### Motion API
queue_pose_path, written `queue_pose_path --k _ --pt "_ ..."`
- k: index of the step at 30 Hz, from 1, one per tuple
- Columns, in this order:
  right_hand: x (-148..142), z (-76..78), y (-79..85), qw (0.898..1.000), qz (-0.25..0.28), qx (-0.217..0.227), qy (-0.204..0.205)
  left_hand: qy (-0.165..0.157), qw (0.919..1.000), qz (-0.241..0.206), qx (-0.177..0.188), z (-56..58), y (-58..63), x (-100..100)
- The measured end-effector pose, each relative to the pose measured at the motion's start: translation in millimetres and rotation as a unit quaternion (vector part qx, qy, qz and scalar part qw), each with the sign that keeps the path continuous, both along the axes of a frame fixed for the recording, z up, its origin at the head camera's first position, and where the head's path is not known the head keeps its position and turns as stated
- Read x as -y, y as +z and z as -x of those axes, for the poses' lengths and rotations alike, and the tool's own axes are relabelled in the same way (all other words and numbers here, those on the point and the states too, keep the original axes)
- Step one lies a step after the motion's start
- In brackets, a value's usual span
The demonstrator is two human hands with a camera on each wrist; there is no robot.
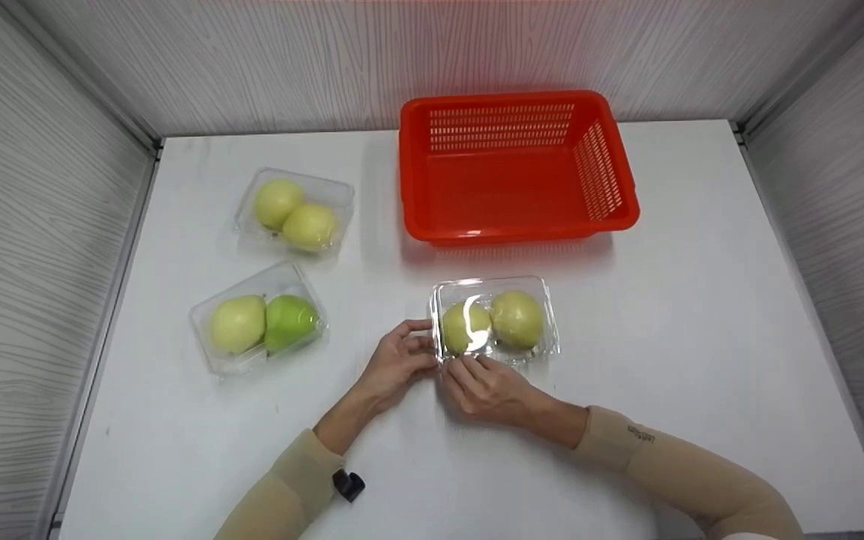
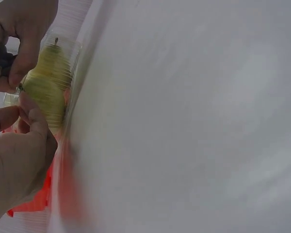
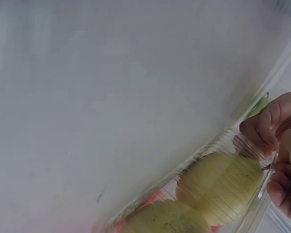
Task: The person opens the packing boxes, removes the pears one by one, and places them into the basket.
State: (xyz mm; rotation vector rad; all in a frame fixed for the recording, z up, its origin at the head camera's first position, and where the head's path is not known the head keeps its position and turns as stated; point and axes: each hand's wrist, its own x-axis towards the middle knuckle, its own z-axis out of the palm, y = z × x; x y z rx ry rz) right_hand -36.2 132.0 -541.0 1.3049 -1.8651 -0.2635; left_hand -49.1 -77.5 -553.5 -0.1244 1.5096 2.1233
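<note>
A clear plastic clamshell box [image 1: 528, 283] with two yellow-green pears [image 1: 517, 320] lies on the white table, in front of the red basket. My left hand [image 1: 400, 364] holds its near left corner, fingers along the left side and the thumb at the front. Just right of it, my right hand [image 1: 493, 390] pinches the box's near edge with curled fingers. Both hands' fingertips come close together at that corner in the left wrist view, beside a pear [image 2: 44, 94]. The ribbed box wall covers the pears [image 3: 220, 187] in the right wrist view.
A red plastic basket [image 1: 518, 234] with slotted walls stands at the back. To the left lie two more clear boxes: one with two yellowish pears [image 1: 279, 202], the nearer with a yellowish and a bright green fruit [image 1: 291, 321]. Pale wood-grain panels [image 1: 274, 67] enclose the table.
</note>
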Motion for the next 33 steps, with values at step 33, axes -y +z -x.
queue_pose_path --k 33 --pt "-1.6 8.4 4.9 0.999 0.021 -0.034 0.021 0.014 0.9999 -0.004 -0.005 -1.7 0.2 -2.8"
